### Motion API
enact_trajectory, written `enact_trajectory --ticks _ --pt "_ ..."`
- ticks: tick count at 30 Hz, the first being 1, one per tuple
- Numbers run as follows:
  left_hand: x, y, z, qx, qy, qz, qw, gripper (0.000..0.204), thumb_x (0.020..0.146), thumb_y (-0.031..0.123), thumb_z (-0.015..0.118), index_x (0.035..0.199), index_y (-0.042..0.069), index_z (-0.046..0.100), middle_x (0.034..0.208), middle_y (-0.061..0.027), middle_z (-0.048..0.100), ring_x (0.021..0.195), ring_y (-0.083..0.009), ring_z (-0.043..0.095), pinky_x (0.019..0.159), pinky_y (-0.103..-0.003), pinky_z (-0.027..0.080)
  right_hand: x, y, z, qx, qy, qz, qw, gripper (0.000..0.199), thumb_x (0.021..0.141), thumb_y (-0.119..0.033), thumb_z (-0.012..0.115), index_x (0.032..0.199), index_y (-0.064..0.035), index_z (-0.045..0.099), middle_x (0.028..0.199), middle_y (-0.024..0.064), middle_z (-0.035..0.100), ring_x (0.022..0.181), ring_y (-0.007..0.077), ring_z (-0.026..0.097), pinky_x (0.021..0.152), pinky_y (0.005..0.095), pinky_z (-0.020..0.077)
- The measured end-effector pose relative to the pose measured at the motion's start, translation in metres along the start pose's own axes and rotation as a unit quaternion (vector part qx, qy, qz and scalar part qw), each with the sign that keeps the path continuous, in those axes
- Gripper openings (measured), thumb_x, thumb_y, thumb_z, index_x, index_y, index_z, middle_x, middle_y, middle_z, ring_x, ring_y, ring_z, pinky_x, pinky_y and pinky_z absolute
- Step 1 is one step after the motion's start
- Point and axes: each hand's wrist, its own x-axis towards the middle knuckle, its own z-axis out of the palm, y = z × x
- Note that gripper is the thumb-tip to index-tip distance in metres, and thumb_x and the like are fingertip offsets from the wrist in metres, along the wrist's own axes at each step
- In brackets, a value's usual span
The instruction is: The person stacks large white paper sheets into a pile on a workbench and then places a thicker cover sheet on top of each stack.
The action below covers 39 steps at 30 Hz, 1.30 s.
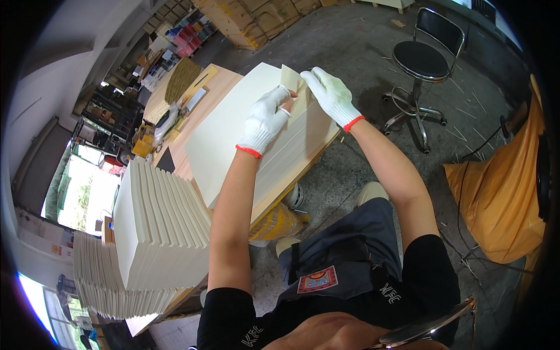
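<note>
A tall stack of large white paper sheets lies on the wooden table in front of me. Both my hands wear white knitted gloves with red cuffs. My left hand rests on the stack's near right edge, its bare thumb and fingertip closed at the rim of the sheets. Just beyond them, a cream-coloured corner of paper stands up from the stack. My right hand is held against the right side of that edge, fingers stretched out together. Its palm side is hidden.
More stacks of folded white sheets stand at the left on the table. Farther back lie a brown stack and small tools. A black swivel chair stands at the right, near an orange sheet-like cover. Cardboard boxes fill the back.
</note>
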Motion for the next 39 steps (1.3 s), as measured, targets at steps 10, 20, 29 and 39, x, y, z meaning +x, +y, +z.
enact_trajectory --ticks 10,20,29,39 --pt "0.0 0.002 0.0 0.001 -0.001 -0.015 1.0 0.03 0.091 0.025 0.071 0.117 0.012 0.066 0.116 -0.0149 0.07 0.108 -0.032 0.066 0.093 -0.039 0.05 -0.002 -0.002 -0.001 0.011 0.007 -0.006 1.0 0.049 0.103 -0.053 0.044 0.091 -0.0072 0.054 0.083 0.0208 0.058 0.08 0.0433 0.057 0.07 0.0477 0.0428" --pt "-0.007 0.008 0.004 0.149 0.058 0.148 0.976 0.052 0.079 0.009 0.068 0.13 0.018 0.062 0.124 -0.0136 0.066 0.106 -0.0369 0.066 0.092 -0.042 0.054 -0.008 -0.004 -0.01 -0.078 0.086 -0.099 0.988 0.041 0.096 -0.048 0.057 0.086 -0.0079 0.059 0.081 0.0166 0.065 0.079 0.0371 0.064 0.071 0.047 0.0473" --pt "-0.018 0.013 0.002 0.185 0.087 0.05 0.978 0.073 0.084 0.02 0.068 0.151 0.028 0.043 0.112 -0.0159 0.07 0.1 -0.0353 0.069 0.086 -0.043 0.056 -0.052 -0.011 0.0 -0.257 -0.073 -0.357 0.895 0.051 0.08 -0.037 0.07 0.12 -0.007 0.061 0.13 0.0113 0.058 0.13 0.0288 0.049 0.116 0.0406 0.0341" --pt "-0.034 -0.014 -0.012 0.268 0.084 -0.059 0.958 0.045 0.088 0.02 0.059 0.133 0.017 0.06 0.11 -0.0198 0.07 0.099 -0.0373 0.068 0.087 -0.048 0.054 -0.056 -0.022 0.014 -0.285 -0.115 -0.312 0.899 0.062 0.079 -0.04 0.071 0.134 -0.0146 0.057 0.136 0.0129 0.054 0.136 0.0328 0.043 0.116 0.0469 0.032"
